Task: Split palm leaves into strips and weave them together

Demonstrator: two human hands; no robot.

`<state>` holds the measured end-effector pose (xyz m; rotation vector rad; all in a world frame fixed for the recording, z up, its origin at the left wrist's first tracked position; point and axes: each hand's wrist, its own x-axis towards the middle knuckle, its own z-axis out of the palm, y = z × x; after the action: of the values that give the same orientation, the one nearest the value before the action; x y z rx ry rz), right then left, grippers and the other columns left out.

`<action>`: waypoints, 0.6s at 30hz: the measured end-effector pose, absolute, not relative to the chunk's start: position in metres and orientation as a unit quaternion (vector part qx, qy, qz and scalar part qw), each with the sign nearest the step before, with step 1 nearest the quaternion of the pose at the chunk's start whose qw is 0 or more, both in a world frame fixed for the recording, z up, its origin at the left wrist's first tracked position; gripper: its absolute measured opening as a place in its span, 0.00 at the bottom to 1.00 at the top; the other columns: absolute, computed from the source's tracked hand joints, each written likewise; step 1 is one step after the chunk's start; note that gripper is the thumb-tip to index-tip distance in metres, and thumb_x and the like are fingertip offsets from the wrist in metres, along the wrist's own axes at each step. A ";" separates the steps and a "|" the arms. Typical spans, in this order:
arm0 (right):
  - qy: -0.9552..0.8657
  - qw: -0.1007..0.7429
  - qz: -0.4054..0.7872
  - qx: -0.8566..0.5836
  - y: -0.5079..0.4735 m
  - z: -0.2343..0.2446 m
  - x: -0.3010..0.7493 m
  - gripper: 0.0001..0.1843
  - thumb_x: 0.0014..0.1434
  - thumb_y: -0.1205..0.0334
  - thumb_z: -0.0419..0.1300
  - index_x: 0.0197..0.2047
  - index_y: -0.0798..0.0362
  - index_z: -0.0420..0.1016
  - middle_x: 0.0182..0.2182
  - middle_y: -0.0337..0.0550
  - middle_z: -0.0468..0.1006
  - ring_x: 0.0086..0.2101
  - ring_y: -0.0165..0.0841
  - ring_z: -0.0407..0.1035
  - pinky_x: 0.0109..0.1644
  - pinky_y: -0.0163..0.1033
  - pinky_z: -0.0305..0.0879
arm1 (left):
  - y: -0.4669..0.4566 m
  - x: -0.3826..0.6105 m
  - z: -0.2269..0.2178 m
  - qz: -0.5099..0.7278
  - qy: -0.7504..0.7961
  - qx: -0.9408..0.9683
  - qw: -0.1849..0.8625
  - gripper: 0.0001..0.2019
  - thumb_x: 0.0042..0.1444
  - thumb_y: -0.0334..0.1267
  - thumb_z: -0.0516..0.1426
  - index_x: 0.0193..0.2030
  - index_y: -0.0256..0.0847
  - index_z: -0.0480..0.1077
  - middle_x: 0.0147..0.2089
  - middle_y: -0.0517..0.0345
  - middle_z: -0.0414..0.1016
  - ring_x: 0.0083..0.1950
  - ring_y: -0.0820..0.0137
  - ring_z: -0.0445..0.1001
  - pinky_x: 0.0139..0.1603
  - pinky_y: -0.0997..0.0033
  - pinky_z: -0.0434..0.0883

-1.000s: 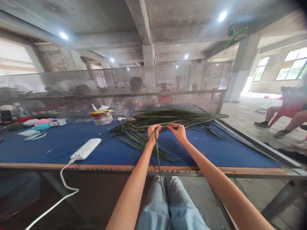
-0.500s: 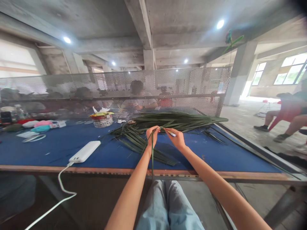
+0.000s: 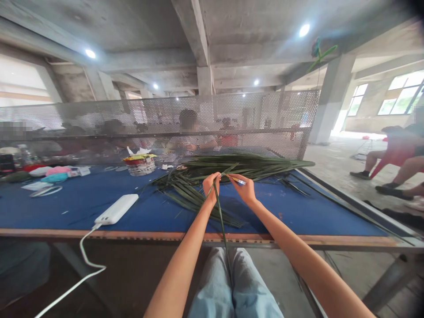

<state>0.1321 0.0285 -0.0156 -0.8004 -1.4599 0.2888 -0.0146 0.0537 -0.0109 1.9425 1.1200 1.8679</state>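
Along the near edge of the blue-topped bench, a white rectangular power bank lies at an angle, and its white cable drops over the wood-trimmed edge. Farther back sits a small woven basket with red and yellow at its top. Any print on the items at far left is too blurred for me to read from here.

My left grip is clenched, with thumb and fingers pinching a narrow green palm-leaf strip. The strip's free end hangs past the bench edge, over my light-blue jeans. Under and behind both grips, a bundle of long green palm leaves lies flat on the bench, its tips pointing right. My right grip is clenched too, on a slim blue-and-white object, too small to identify, its tip just beside my left grip. Beyond the bench stands a perforated metal screen. At far right, a person sits on a red plastic chair.
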 end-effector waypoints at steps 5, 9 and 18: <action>-0.642 0.668 0.135 -0.351 0.028 -0.014 0.132 0.14 0.55 0.52 0.60 0.40 0.50 0.81 0.39 0.43 0.82 0.41 0.40 0.76 0.50 0.43 0.70 | 0.052 -0.015 -0.011 0.628 0.380 0.674 0.086 0.14 0.60 0.43 0.53 0.34 0.40 0.77 0.32 0.56 0.77 0.34 0.66 0.74 0.40 0.71 0.67; -0.641 0.666 0.193 -0.330 0.032 -0.013 0.136 0.15 0.54 0.51 0.61 0.39 0.51 0.81 0.37 0.44 0.82 0.41 0.40 0.76 0.48 0.43 0.71 | 0.049 -0.014 -0.012 0.605 0.372 0.702 0.053 0.13 0.61 0.42 0.52 0.39 0.42 0.77 0.35 0.53 0.78 0.37 0.65 0.75 0.43 0.69 0.67; -0.566 0.673 0.351 -0.322 0.047 -0.014 0.150 0.24 0.45 0.46 0.67 0.42 0.53 0.79 0.36 0.47 0.82 0.38 0.42 0.77 0.43 0.46 0.75 | 0.051 -0.012 -0.017 0.554 0.371 0.745 -0.009 0.11 0.59 0.37 0.54 0.43 0.44 0.78 0.42 0.51 0.80 0.44 0.61 0.77 0.48 0.64 0.70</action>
<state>0.1496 0.0475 -0.0141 -0.7237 -1.2731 0.7903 -0.0120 0.0506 -0.0171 2.3552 1.1725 1.7509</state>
